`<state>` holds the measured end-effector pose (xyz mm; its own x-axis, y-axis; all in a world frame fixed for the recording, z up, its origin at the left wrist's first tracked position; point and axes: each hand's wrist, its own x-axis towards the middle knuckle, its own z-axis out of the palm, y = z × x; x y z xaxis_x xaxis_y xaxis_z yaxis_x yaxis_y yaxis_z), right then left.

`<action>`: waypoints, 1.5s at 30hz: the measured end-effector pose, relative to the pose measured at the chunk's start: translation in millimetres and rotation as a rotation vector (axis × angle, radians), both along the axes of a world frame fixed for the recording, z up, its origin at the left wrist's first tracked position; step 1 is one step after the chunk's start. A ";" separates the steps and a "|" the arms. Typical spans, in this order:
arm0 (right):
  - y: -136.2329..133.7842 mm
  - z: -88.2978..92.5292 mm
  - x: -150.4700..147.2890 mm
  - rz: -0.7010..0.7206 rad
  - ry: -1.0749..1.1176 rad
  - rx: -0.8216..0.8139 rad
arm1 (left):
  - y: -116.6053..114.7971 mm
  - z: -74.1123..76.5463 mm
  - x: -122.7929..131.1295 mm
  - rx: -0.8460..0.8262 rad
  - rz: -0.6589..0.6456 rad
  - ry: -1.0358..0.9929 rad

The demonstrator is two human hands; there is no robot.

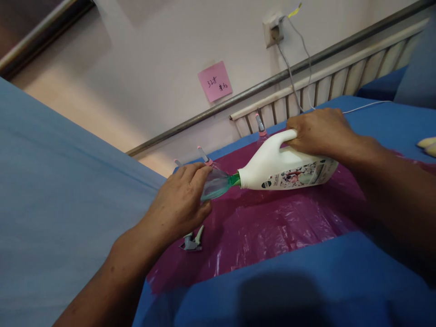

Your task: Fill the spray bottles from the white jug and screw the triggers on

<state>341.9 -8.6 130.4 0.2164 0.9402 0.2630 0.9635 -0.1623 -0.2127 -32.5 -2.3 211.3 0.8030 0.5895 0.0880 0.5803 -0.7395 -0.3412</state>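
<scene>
My left hand (180,195) is wrapped around a clear spray bottle (218,184) with a green neck; most of its body is hidden by the hand. In my right hand (316,131), the handle of a white detergent jug (289,168) with a printed label is gripped. The jug lies tipped on its side, its open mouth against the bottle's neck. Whether liquid is flowing between them I cannot tell. Below my left hand, a loose grey trigger spray head (191,243) rests on a purple plastic sheet (259,231).
Behind the hands stand bottles with pink collars, one pink-collared nozzle (261,125) near the radiator (327,84). The sheet covers part of a blue cloth surface (306,281). A pink note (215,81) and a socket with cables (273,31) are on the wall.
</scene>
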 end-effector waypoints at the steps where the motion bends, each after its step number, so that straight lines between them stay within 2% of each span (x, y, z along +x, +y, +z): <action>1: -0.6 0.8 -0.8 -0.004 -0.019 -0.006 | -0.1 0.6 0.7 0.002 0.002 0.005; 21: -0.4 1.1 -0.9 0.012 -0.043 0.002 | -2.9 13.4 26.0 0.141 0.028 0.220; 36: -0.3 1.8 -1.5 0.014 -0.047 -0.010 | -1.7 16.7 36.0 0.099 -0.017 0.201; 41: -0.1 -0.5 4.0 0.004 0.003 0.012 | -2.8 16.4 29.0 0.139 0.008 0.195; 45: -2.3 0.3 11.7 -0.007 0.026 0.018 | -0.9 7.3 11.9 0.104 0.030 0.053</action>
<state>353.6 -10.9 130.7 0.2303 0.9337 0.2741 0.9565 -0.1653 -0.2405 -20.6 -3.1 218.6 0.7902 0.6033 0.1081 0.5809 -0.6811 -0.4457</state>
